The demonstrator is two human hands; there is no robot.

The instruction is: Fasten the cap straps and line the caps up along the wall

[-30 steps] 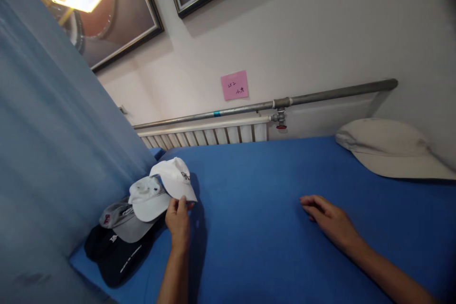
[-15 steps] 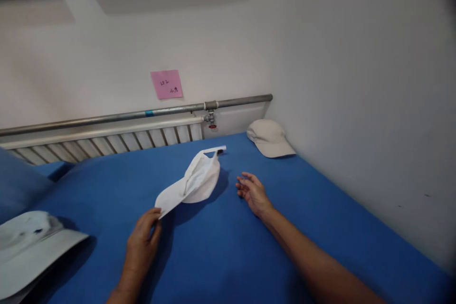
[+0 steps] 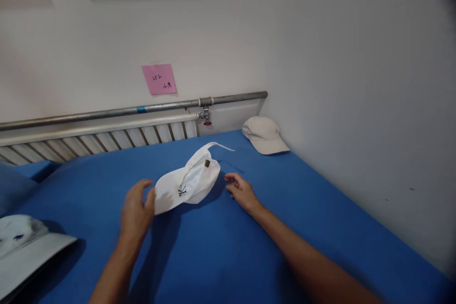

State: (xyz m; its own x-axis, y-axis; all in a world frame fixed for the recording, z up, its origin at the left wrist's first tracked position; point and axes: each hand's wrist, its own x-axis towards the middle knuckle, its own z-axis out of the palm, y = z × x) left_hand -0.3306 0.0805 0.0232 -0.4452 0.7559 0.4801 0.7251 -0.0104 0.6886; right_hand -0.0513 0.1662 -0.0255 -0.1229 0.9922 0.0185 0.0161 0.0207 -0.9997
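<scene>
A white baseball cap rests on the blue sheet with its brim pointing left. A dark monogram shows where brim and crown meet. Its back strap is undone: the loose end sticks out to the upper right, and a brass-coloured buckle hangs at the other side. My left hand is at the brim's left edge, thumb and fingers spread; whether the thumb touches the brim, I cannot tell. Just right of the crown, my right hand hovers with loosely bent fingers, apart from the cap and holding nothing.
A beige cap lies in the far corner of the blue-covered bed. Another pale cap is at the lower left, partly out of frame. Behind the bed run a metal pipe and a radiator. A pink note is on the wall.
The left hand has let go of the brim and its fingers have spread. The cap has turned, bringing its monogram and buckle into view. My right hand has come closer to the crown.
</scene>
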